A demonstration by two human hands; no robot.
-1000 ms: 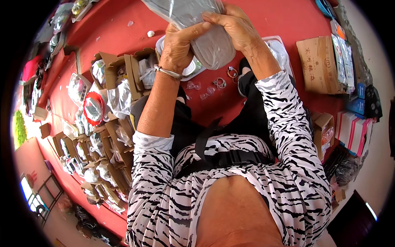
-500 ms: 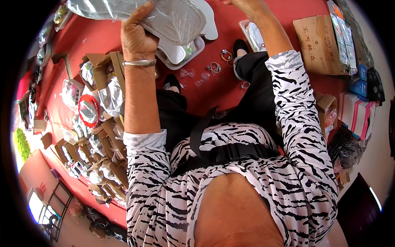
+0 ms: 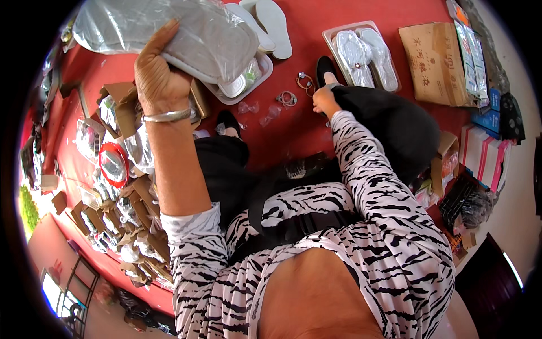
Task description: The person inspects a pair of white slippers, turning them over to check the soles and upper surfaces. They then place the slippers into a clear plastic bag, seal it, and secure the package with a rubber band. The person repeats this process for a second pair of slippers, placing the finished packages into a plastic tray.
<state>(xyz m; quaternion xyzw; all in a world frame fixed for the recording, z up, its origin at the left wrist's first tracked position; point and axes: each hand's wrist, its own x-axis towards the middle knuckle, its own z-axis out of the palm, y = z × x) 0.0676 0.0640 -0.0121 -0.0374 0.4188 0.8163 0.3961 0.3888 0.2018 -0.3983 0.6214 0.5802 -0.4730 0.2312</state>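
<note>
My left hand (image 3: 164, 79) grips a pair of pale grey slippers in a clear plastic bag (image 3: 164, 37), its thumb lying across the film. Low beside my bent knee, my right hand (image 3: 325, 101) is closed, fingers pointing down; what they hold, if anything, is hidden. Nearest to it on the floor are a thin gold-coloured ring (image 3: 305, 81) and a coil of pale rings (image 3: 287, 99). Under the bag stands a white tray (image 3: 262, 76) with a white slipper (image 3: 234, 86) partly in view. Two white soles (image 3: 275, 28) lie beyond it.
To the right, a clear tray (image 3: 370, 25) holds white wrapped flip-flops (image 3: 355, 52). Beside it stands a brown carton (image 3: 435, 65). Many open cardboard boxes (image 3: 144, 195) of bagged goods crowd the left. Scraps of clear plastic (image 3: 270, 116) litter the red floor between my feet.
My right hand has come down from the upper edge to beside my knee. The left hand has moved left and slightly down with the bagged slippers. The right tray now shows fully.
</note>
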